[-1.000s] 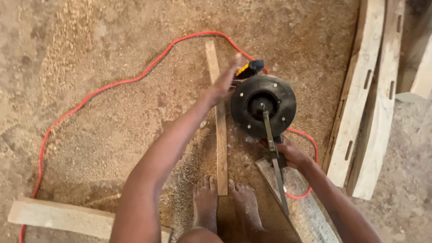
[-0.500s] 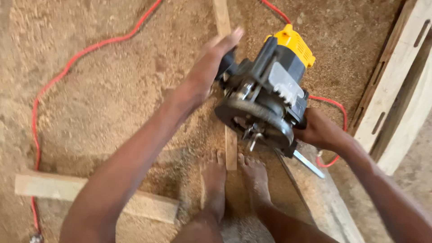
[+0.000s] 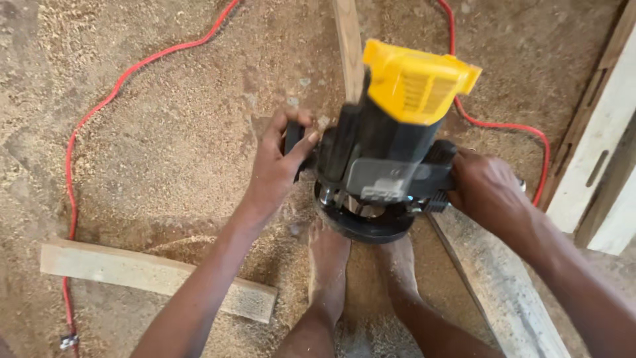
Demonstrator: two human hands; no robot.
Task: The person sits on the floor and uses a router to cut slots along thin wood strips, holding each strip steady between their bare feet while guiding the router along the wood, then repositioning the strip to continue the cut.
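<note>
At the centre of the frame, a person's left hand curls tightly around the black side knob of a yellow-capped wood router, while the right hand closes over the opposite knob. The router stands upright above a narrow wooden strip, just beyond two bare feet. A red power cord loops across the sawdust-covered floor; a short plank lies lower left, pale boards at right.
</note>
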